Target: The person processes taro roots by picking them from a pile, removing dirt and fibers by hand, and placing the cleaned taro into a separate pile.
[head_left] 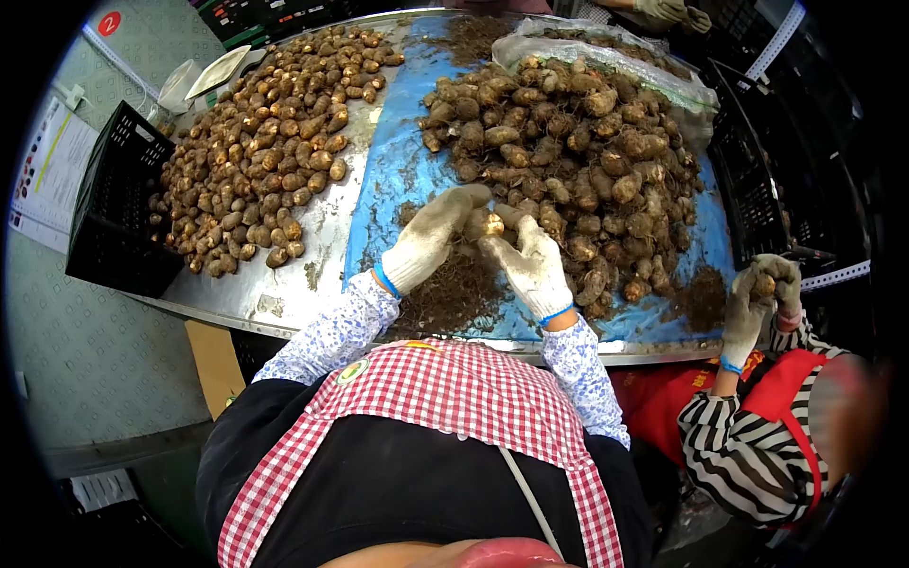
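Note:
Between my two gloved hands is a small brown taro (486, 225) with a pale cut end facing right. My left hand (426, 237), in a soiled white knit glove, closes round it from the left. My right hand (532, 265), gloved the same way, grips its right side with thumb and fingers. Just beyond them rises a heap of rough, hairy taros (587, 142) on a blue sheet (379, 189). Below the hands lies a dark pile of root hairs and soil (445, 298).
Cleaner taros (275, 142) are spread on the metal table (327, 232) at left, beside a black crate (118, 204). A torn mesh sack (696, 95) lies behind the heap. At right, a co-worker's gloved hands (753, 308) hold a taro. Black crates (757, 161) line the right edge.

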The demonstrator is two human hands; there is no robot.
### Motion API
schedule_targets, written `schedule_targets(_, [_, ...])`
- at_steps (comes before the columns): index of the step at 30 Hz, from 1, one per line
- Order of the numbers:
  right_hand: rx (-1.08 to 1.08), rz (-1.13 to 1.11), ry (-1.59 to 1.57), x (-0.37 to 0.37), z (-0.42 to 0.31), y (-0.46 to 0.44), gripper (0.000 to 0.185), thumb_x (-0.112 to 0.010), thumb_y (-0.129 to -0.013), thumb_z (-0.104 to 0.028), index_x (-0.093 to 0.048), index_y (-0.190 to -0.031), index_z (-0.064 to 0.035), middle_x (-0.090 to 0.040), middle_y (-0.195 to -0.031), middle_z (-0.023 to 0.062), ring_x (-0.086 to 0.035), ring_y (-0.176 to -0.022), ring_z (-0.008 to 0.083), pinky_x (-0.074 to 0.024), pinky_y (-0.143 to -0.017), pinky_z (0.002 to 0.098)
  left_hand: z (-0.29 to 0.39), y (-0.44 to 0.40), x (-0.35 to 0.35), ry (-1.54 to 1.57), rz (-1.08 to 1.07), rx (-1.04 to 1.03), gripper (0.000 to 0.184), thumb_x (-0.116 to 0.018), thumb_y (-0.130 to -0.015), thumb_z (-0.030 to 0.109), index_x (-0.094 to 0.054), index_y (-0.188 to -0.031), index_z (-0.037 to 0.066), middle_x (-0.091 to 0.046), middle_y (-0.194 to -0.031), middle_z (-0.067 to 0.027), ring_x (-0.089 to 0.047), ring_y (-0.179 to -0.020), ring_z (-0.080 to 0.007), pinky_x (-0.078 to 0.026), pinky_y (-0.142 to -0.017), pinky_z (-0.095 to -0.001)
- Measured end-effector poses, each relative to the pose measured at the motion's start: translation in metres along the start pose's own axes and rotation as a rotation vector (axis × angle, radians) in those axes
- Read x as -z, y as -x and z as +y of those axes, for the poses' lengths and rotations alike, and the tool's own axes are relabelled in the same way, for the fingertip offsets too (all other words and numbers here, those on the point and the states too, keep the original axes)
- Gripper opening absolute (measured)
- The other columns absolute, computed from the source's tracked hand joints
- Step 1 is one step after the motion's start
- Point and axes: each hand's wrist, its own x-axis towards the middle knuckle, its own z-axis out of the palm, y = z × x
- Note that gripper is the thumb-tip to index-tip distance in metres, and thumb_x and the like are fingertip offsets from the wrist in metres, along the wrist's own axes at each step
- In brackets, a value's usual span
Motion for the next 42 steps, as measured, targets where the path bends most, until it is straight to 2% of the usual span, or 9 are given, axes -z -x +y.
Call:
schedule_targets(4, [0.021, -0.009, 0.015, -0.002, 0.003, 0.008, 0.043, -0.069, -0.089, -0.016, -0.054, -0.126, 0.0007, -0.069, -0.1, 0.0188, -0.069, -0.087, 0.0258, -0.0533, -0.072, 0.0334, 0.01, 0.019, -0.001, -0.367, -0.042, -0.155, 0.04, -0.052, -0.1, 0.024, -0.052, -0.129, -0.003, -0.058, -0.12, -0.0104, -0.058, -0.097, -0.0171, -0.049, -0.089, -0.0311])
schedule_targets(9, [-0.12, -0.06, -0.317, -0.014, 0.02, 0.008, 0.046, -0.072, -0.088, -0.021, -0.054, -0.125, 0.0007, -0.069, -0.098, 0.0189, -0.069, -0.086, 0.0285, -0.0534, -0.071, 0.0364, 0.008, 0.02, -0.001, 0.093, -0.153, -0.017, 0.033, -0.055, -0.096, 0.014, -0.054, -0.124, -0.003, -0.058, -0.119, -0.0106, -0.058, -0.098, -0.0163, -0.05, -0.086, -0.0292])
schedule_targets(13, [0.121, 0.069, 0.016, -0.011, 0.013, 0.005, 0.043, -0.071, -0.087, -0.022, -0.056, -0.121, -0.0002, -0.069, -0.096, 0.0191, -0.07, -0.085, 0.0306, -0.0536, -0.071, 0.0386, 0.009, 0.018, 0.005, 0.276, -0.236, -0.019, 0.031, -0.059, -0.094, 0.013, -0.056, -0.122, -0.002, -0.06, -0.115, -0.0099, -0.058, -0.101, -0.0164, -0.05, -0.087, -0.0306])
schedule_targets(16, [0.078, 0.059, 0.17, -0.004, -0.004, 0.006, 0.04, -0.071, -0.085, -0.019, -0.057, -0.118, -0.0008, -0.069, -0.094, 0.0189, -0.069, -0.086, 0.0336, -0.0543, -0.071, 0.0395, 0.023, 0.026, -0.009, -0.573, -0.129, -0.211, 0.027, -0.059, -0.094, 0.01, -0.059, -0.118, -0.001, -0.06, -0.116, -0.0109, -0.059, -0.103, -0.0176, -0.051, -0.086, -0.0305])
schedule_targets(20, [0.113, 0.047, 0.177, -0.01, -0.013, 0.006, 0.038, -0.072, -0.079, -0.016, -0.058, -0.112, -0.0018, -0.068, -0.09, 0.0175, -0.069, -0.082, 0.035, -0.055, -0.069, 0.0396, -0.002, 0.017, -0.019, -0.575, 0.092, -0.282, 0.025, -0.057, -0.094, 0.011, -0.059, -0.114, -0.003, -0.062, -0.109, -0.0127, -0.061, -0.09, -0.0163, -0.053, -0.077, -0.0292])
schedule_targets(24, [0.202, 0.078, 0.283, -0.02, -0.011, 0.005, 0.038, -0.074, -0.078, -0.017, -0.06, -0.11, -0.0023, -0.067, -0.09, 0.0179, -0.068, -0.081, 0.0341, -0.0549, -0.068, 0.04, 0.012, 0.004, -0.019, -0.283, 0.189, 0.105, 0.024, -0.051, -0.097, 0.012, -0.056, -0.109, -0.008, -0.064, -0.095, -0.0139, -0.062, -0.078, -0.0153, -0.054, -0.068, -0.0275])
schedule_targets(31, [0.05, 0.087, 0.014, -0.011, 0.0, 0.001, 0.046, -0.073, -0.085, -0.02, -0.055, -0.122, -0.0003, -0.066, -0.103, 0.0159, -0.068, -0.092, 0.0268, -0.0559, -0.082, 0.0348, -0.004, -0.001, 0.003, 0.454, 0.069, 0.06, 0.033, -0.052, -0.1, 0.015, -0.051, -0.124, -0.007, -0.06, -0.116, -0.0193, -0.065, -0.098, -0.0223, -0.059, -0.081, -0.0292])
schedule_targets(35, [-0.025, 0.096, 0.042, -0.005, 0.016, 0.005, 0.047, -0.073, -0.087, -0.019, -0.054, -0.125, 0.0004, -0.067, -0.109, 0.0174, -0.068, -0.096, 0.0273, -0.0547, -0.082, 0.0354, 0.012, 0.017, -0.008, -0.505, -0.048, -0.193, 0.037, -0.055, -0.1, 0.018, -0.05, -0.131, -0.001, -0.057, -0.123, -0.0184, -0.061, -0.111, -0.0252, -0.053, -0.096, -0.0363])
schedule_targets(42, [0.036, -0.044, 0.055, 0.0, -0.001, 0.008, 0.048, -0.076, -0.085, -0.024, -0.056, -0.122, 0.0, -0.069, -0.102, 0.0179, -0.069, -0.091, 0.0269, -0.0542, -0.076, 0.0358, 0.015, 0.02, -0.005, -0.363, 0.01, 0.106, 0.033, -0.05, -0.1, 0.016, -0.053, -0.128, -0.002, -0.062, -0.117, -0.0156, -0.066, -0.094, -0.0193, -0.057, -0.079, -0.031])
